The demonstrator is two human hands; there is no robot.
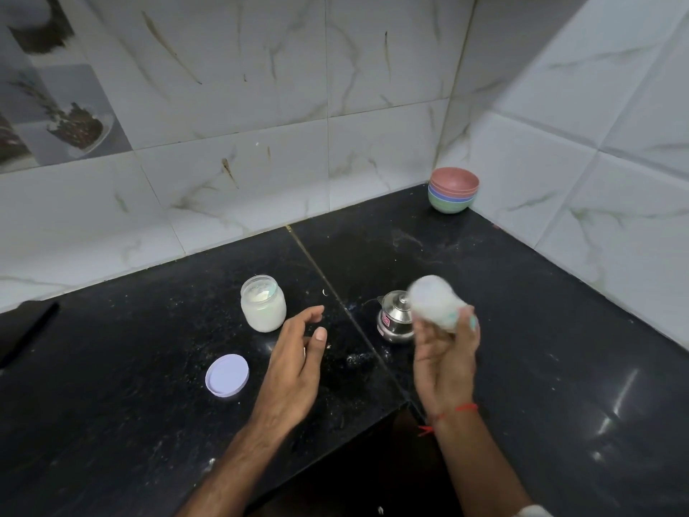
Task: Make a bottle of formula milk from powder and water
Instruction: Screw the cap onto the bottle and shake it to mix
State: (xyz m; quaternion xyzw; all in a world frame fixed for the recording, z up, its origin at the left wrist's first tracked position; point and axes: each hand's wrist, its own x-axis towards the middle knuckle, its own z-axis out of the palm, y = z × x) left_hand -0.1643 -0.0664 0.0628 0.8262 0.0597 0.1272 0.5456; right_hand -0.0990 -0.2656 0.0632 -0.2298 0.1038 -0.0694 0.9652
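My right hand grips a baby bottle of whitish liquid, blurred by motion, above the black counter. The bottle partly hides a small steel kettle with a lid standing behind it. My left hand hovers over the counter with relaxed, spread fingers and holds nothing. Just beyond its fingertips stands an uncovered glass jar of white powder. The jar's pale lilac lid lies flat on the counter to the left of my left hand.
A stack of coloured bowls sits in the far corner where the tiled walls meet. A dark flat object lies at the left edge. White powder specks dot the black counter, whose front edge steps inward between my arms.
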